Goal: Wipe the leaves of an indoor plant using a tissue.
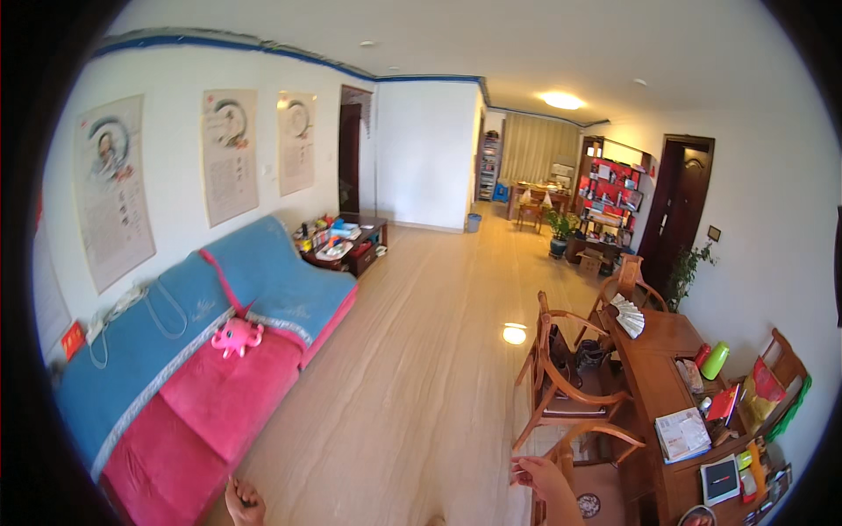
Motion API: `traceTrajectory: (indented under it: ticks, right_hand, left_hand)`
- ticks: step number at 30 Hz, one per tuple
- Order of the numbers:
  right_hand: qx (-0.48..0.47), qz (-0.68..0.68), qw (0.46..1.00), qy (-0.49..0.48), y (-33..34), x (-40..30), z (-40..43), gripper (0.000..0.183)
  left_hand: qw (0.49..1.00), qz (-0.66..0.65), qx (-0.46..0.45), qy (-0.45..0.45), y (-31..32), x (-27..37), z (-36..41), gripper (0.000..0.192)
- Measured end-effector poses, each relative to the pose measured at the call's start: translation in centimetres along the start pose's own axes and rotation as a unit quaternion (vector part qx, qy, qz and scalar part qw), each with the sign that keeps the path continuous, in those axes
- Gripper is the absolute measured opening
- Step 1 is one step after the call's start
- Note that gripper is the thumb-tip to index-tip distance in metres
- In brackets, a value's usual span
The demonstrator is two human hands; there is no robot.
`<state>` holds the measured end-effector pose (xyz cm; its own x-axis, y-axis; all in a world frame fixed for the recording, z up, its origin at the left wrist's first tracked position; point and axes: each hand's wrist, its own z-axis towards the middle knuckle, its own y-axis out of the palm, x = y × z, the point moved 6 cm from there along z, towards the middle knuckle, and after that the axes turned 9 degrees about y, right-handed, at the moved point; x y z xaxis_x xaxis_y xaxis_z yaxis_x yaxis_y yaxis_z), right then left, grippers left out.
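Observation:
My left hand (245, 502) is low in the view, by the front edge of the pink and blue sofa (263, 388). Its fingers are curled, and whether something small is inside is unclear. Further right, my right hand (536, 475) reaches in over the floor, fingers loosely bent and a little apart, with nothing visible in them. It overlaps the near wooden armchair (597, 430); contact cannot be made out. A pink octopus-like plush toy (237, 336) sits on the sofa seat. Beyond the armchair stands a wooden desk (641, 368).
The desk bears a folding fan (627, 317), a stack of papers (683, 434), a green flask (715, 360) and a tablet-like item (719, 480). Another armchair (549, 375) juts onto the tiled floor (408, 368). A cluttered low table (365, 260) stands past the sofa.

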<state>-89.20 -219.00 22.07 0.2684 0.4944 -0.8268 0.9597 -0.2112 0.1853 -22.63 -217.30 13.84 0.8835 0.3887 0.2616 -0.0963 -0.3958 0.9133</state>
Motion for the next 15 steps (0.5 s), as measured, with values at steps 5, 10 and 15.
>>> traceTrajectory:
  ticks: [5,10,15]
  right_hand:
    - [-0.007,0.043,0.999,-0.027,1.0,-6.5,11.3,0.026]
    - [-0.025,0.018,0.998,-0.056,5.1,-15.9,20.8,0.027]
    - [-0.079,0.001,0.995,-0.054,9.5,-21.0,29.3,0.029]
  left_hand:
    - [0.989,0.132,0.055,0.034,0.5,1.7,10.5,0.030]
    - [0.980,0.132,0.132,0.063,5.4,-1.3,16.9,0.025]
    - [0.978,0.113,0.157,0.081,7.2,-5.7,25.4,0.020]
